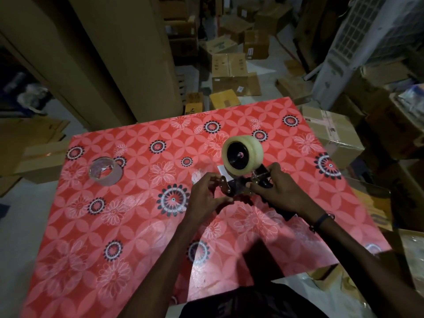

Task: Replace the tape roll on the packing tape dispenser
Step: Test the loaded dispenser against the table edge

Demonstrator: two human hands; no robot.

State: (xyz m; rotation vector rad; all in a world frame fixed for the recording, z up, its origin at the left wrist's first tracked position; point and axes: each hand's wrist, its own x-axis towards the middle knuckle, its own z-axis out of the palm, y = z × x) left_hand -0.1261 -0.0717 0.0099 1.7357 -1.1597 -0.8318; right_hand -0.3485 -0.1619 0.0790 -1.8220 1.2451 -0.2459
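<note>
A black packing tape dispenser [238,187] is held above the red flowered table [137,226], right of centre. A full, pale clear tape roll [251,149] sits on its spindle at the far end. My right hand [277,191] grips the dispenser's handle and frame from the right. My left hand [205,198] pinches the front end of the dispenser near the blade plate. A nearly used-up tape roll [106,171] with a brown core lies flat on the table to the left, apart from both hands.
Cardboard boxes [229,72] crowd the floor beyond the table's far edge and on the right [337,134]. Tall cardboard sheets [119,53] lean at the back left. A white slatted appliance [358,42] stands at the upper right.
</note>
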